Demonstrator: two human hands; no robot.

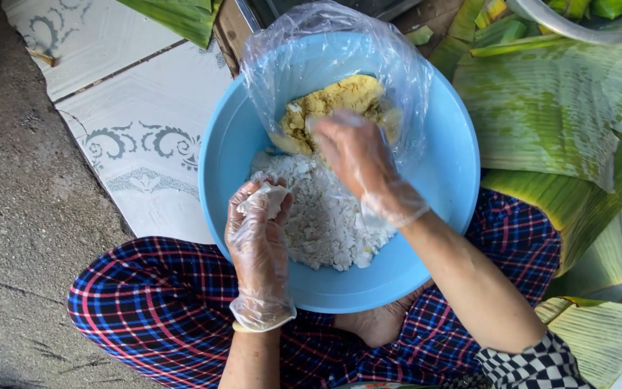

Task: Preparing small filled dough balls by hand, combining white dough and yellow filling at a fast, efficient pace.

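A light blue plastic basin rests on my lap. It holds a heap of white crumbly pieces and a clear plastic bag with a yellow crumbly paste inside. My left hand, in a thin clear glove, is curled around a small white lump over the basin's near-left side. My right hand, gloved too, reaches into the bag's mouth, its fingertips on the yellow paste.
Large green banana leaves lie to the right, more at the top left. A metal bowl with green pieces sits at the top right. Patterned white floor tiles meet bare concrete on the left.
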